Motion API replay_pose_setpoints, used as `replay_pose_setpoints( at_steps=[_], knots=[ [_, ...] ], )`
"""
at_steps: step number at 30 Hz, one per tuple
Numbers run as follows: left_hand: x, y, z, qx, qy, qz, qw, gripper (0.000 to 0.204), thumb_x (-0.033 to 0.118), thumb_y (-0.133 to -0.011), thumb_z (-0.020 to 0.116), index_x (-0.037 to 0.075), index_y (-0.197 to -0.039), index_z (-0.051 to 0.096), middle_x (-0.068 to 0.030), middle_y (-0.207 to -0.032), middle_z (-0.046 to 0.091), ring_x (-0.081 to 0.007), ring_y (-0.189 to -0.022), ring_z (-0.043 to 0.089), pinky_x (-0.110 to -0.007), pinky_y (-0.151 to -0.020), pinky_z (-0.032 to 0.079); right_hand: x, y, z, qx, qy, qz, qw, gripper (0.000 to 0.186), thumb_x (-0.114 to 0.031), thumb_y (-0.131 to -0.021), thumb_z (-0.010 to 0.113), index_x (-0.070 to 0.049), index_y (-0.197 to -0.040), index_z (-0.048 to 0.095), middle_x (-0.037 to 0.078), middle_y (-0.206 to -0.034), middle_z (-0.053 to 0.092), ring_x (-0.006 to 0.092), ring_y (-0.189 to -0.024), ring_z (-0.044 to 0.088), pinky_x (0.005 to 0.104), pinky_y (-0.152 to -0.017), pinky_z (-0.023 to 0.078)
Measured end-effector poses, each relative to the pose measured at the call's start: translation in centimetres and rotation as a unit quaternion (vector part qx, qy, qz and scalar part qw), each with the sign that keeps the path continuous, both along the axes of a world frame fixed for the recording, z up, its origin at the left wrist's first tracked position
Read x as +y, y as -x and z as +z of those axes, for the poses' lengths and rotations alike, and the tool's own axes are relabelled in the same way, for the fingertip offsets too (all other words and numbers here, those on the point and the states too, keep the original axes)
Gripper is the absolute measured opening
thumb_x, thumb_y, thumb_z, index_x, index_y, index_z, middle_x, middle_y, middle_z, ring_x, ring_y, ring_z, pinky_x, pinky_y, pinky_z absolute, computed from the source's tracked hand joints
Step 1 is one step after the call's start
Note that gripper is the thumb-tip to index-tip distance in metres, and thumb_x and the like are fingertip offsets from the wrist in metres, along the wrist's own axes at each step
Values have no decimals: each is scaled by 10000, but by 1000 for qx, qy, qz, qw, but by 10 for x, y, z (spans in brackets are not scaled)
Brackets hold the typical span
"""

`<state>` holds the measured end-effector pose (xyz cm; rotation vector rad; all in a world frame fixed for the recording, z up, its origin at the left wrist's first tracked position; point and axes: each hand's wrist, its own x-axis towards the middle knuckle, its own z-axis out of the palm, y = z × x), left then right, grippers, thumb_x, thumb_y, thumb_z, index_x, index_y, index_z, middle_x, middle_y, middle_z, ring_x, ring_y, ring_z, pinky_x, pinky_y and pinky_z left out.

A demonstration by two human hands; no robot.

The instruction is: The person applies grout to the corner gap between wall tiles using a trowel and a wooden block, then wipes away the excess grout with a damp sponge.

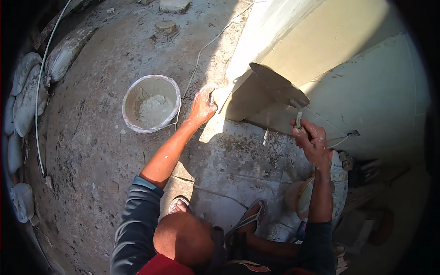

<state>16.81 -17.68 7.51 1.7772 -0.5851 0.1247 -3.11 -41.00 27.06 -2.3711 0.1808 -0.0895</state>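
My right hand (312, 141) grips the handle of a broad trowel (277, 85). Its flat blade lies against or close to the plastered wall (316, 46), casting a dark shadow there. To the left, my left hand (205, 104), smeared with white, is at the wall's sunlit vertical edge. Its fingers are curled, and what they grip is hard to make out. Left of that hand, a white bucket (125, 113) stands on the ground, part filled with wet pale grey plaster (156, 109).
Stuffed sacks (31, 103) and a pale hose (37, 114) line the far left. A thin cable (198, 62) runs past the bucket. Another container (300, 197) stands under my right forearm. A wire leaves a small wall box (353, 133). My sandalled feet are below.
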Motion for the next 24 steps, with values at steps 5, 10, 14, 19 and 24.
replay_pose_setpoints(
  at_steps=[5, 10, 14, 19, 24],
  knots=[
    [21, 10, -14, 74, 65, 14, 995, 495, -158, -776, 414, 14, -1209, 581, -110, -1119, 637, -192, -1088, 599, -290, -980, 425, 4, -28, 2, 23, 14, 30, 999, 291, -236, -940, 639, 35, -1047, 645, 52, -675, 559, 83, -564, 487, 273, -528, 404],
    [33, 0, 40, 60, 157, 32, 985, 436, -105, -814, 448, 23, -1210, 580, -120, -1139, 644, -195, -1080, 598, -299, -960, 446, -8, -25, 37, 38, -10, 8, 999, 295, -243, -954, 614, 27, -1067, 648, -5, -720, 564, 60, -588, 482, 219, -528, 386],
    [24, -4, 99, -27, 230, -72, 970, 316, -25, -913, 577, 21, -1225, 570, -74, -1205, 605, -171, -1123, 574, -309, -991, 447, -16, 10, 55, -107, -124, -52, 985, 299, -208, -947, 614, 52, -1093, 634, 35, -754, 570, 71, -591, 483, 215, -533, 388],
    [-11, -18, 127, -186, 181, -88, 962, 457, -135, -797, 493, 31, -1203, 622, -121, -1190, 658, -205, -1102, 624, -295, -958, 484, -12, 27, 48, -139, -126, -39, 981, 345, -232, -937, 630, 70, -1105, 628, 58, -762, 570, 81, -592, 485, 214, -535, 375],
    [-15, -6, 44, 17, 70, -49, 996, 568, -130, -694, 472, 62, -1204, 630, -133, -1164, 651, -272, -997, 638, -343, -907, 505, -2, 26, 29, -82, -123, -33, 988, 327, -236, -943, 632, 55, -1092, 641, 41, -764, 578, 79, -603, 494, 224, -528, 374]
  ],
)
